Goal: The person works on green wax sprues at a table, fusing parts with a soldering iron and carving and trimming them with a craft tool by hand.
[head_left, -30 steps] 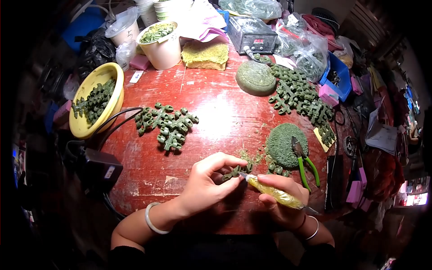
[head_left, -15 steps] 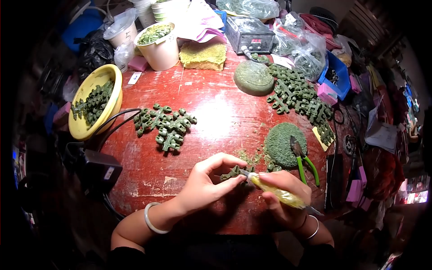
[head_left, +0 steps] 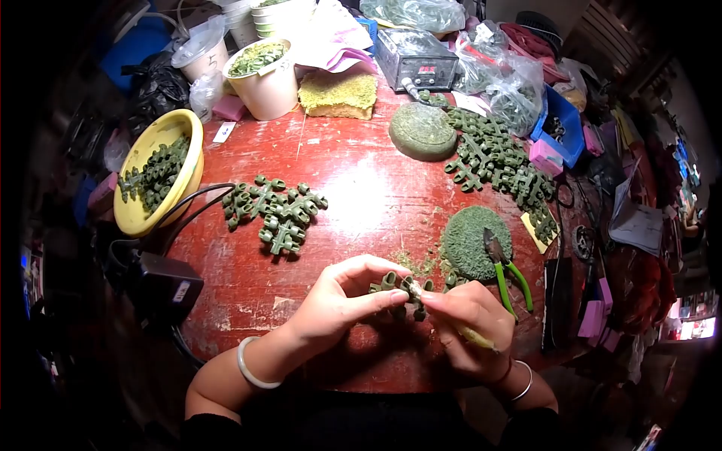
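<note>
The right hand (head_left: 474, 323) hides most of the yellow-handled tool (head_left: 478, 337), and the left hand (head_left: 338, 301) covers part of the green piece (head_left: 388, 282). The display (head_left: 427, 70) is too small to read; the top edge cuts off the stacked cups (head_left: 277, 22).

"5" on white tub (head_left: 197, 59); red digits on black box (head_left: 414, 60), too blurred to read.

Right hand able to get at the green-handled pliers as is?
Likely yes: the pliers lie uncovered, handles jutting off the green pad near the right hand. It would probably have to put down its yellow tool first.
</note>
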The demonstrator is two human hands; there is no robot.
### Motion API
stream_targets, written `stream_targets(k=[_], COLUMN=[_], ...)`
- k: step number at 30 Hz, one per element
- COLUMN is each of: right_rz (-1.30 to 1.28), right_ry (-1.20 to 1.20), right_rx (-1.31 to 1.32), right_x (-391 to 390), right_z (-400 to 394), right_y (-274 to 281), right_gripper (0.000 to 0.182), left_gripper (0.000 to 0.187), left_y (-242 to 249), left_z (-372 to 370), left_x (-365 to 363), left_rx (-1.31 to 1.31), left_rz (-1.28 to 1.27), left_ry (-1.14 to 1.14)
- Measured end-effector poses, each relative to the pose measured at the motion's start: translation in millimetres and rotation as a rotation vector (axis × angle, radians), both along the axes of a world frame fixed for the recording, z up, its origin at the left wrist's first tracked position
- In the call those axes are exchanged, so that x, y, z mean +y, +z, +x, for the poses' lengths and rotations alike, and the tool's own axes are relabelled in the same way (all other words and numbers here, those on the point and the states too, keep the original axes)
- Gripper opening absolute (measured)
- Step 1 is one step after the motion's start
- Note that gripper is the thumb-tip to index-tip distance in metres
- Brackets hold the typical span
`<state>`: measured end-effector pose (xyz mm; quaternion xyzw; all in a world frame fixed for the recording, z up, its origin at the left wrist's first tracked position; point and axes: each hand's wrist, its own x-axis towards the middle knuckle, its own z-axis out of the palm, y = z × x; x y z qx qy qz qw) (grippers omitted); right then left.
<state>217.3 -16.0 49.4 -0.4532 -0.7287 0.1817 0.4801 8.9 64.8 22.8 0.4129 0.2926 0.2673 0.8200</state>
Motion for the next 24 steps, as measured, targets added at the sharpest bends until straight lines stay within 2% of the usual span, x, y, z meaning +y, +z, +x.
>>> stream_targets(k=[16, 19, 21, 24], right_rz=[0.059, 0.056, -0.053, -0.084], right_ry=[-0.021, -0.083, -0.163, -0.118], right_rx=[-0.056, 0.002, 0.061, 0.072], right_x=[-1, -3, -3, -1], right_z=[-3, 0, 2, 7], right_y=[-3, 3, 8, 6], right_gripper=[0.038, 0.033, 0.028, 0.023], left_gripper=[0.029, 0.031, 0.032, 0.036], left_y=[-1, 2, 4, 0], left_z=[0, 0, 0, -2], left_x=[-1, 2, 4, 4], left_rx=[-0.012, -0.022, -0.01, -0.014], left_rz=[-0.036, -0.074, -0.111, -0.117], left_ry=[0.015, 0.014, 0.023, 0.016])
